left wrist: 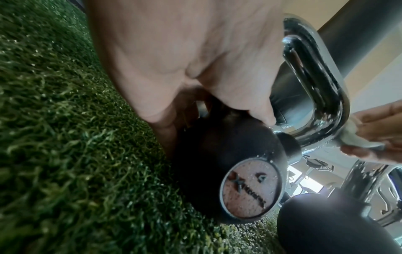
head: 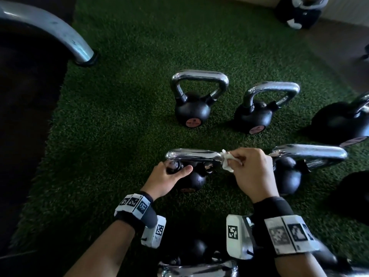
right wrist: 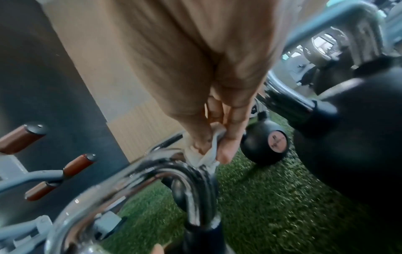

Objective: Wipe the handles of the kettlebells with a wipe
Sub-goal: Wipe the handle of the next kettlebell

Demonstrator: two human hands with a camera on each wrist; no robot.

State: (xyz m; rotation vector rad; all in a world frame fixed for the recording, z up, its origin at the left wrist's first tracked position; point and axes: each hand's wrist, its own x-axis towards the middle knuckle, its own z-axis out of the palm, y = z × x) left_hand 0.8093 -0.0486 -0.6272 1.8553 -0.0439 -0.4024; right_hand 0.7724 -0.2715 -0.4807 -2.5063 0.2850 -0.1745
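— So, where is the handle being wiped?
— Low and central in the head view: the chrome handle (head: pixel 193 153) of a small black kettlebell (head: pixel 196 181) standing on green turf (head: pixel 119 116), its top bar running left to right.
— And the hands?
— The right hand (head: pixel 253 172) pinches a white wipe (head: pixel 227 162) round the bar's right corner, so the rest of the bar lies leftward of those fingers. The left hand (head: pixel 166 177) curls round the handle's left leg, steadying it. Other kettlebells (head: pixel 192 108) stand beyond.
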